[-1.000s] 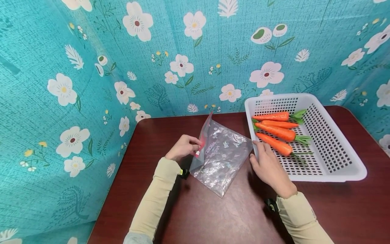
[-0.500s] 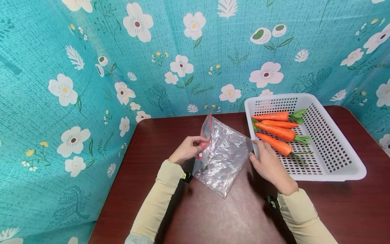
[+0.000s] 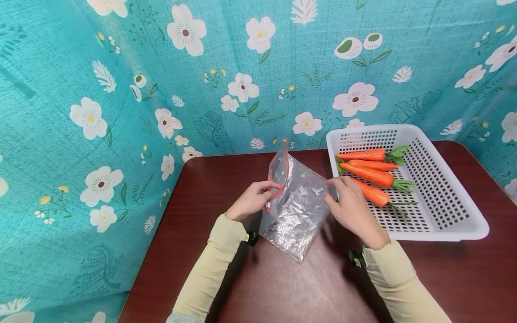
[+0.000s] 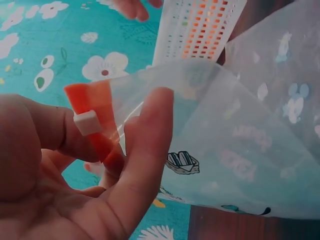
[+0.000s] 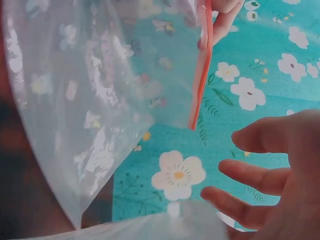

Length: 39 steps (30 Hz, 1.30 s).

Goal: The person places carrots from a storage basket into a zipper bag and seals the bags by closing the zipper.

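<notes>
Our left hand [image 3: 252, 200] pinches the zip bag [image 3: 296, 211] at its red zipper strip [image 4: 92, 117]. Our right hand [image 3: 351, 208], fingers spread, is at the bag's right edge; contact unclear. The bag stands mid-desk [image 3: 282, 287], long axis vertical, mouth up and far. A one-sided pinch could let the mouth sag shut. Carrots [image 3: 369, 175] sit in the basket [image 3: 444, 224] on the right.

Bright even light, soft shadows beneath the arms, wide-angle bending at edges, both wrist views blurred close up
</notes>
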Each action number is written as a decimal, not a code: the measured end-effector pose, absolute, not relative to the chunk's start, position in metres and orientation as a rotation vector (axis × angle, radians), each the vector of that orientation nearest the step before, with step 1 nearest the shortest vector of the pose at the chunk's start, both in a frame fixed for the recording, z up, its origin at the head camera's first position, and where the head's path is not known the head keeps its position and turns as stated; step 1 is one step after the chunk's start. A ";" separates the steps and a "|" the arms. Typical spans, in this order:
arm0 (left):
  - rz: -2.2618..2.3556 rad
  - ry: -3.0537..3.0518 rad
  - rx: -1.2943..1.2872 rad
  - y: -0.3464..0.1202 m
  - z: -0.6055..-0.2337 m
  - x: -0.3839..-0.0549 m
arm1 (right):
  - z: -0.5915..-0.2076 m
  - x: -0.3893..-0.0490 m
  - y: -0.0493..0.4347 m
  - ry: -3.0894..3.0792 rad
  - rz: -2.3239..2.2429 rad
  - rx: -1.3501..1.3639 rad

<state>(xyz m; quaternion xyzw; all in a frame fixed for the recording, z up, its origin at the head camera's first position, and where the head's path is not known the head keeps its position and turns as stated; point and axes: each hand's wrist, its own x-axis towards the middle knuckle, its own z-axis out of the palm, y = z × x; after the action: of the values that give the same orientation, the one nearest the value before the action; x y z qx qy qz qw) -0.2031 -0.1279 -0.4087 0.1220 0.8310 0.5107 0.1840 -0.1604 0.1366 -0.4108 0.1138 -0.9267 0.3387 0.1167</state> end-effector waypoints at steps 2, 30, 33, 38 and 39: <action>1.420 2.348 0.356 -0.126 -0.407 -0.201 | -0.407 -0.163 0.133 -2.729 1.015 0.334; 1.214 2.262 0.613 -0.104 -0.384 -0.178 | -0.393 -0.194 0.096 -2.837 1.196 0.308; 1.188 2.270 0.657 -0.103 -0.384 -0.177 | -0.393 -0.195 0.095 -2.838 1.184 0.309; 1.182 2.284 0.679 -0.103 -0.385 -0.176 | -0.393 -0.195 0.096 -2.848 1.171 0.326; 1.181 2.291 0.678 -0.103 -0.385 -0.176 | -0.393 -0.195 0.096 -2.853 1.164 0.330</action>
<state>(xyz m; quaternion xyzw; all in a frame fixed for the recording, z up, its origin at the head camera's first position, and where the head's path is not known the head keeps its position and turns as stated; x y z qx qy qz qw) -0.1756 -0.1025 -0.3848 0.2471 0.8354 0.4306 0.2359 -0.1948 0.0964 -0.3930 0.1066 -0.9204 0.3756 0.0214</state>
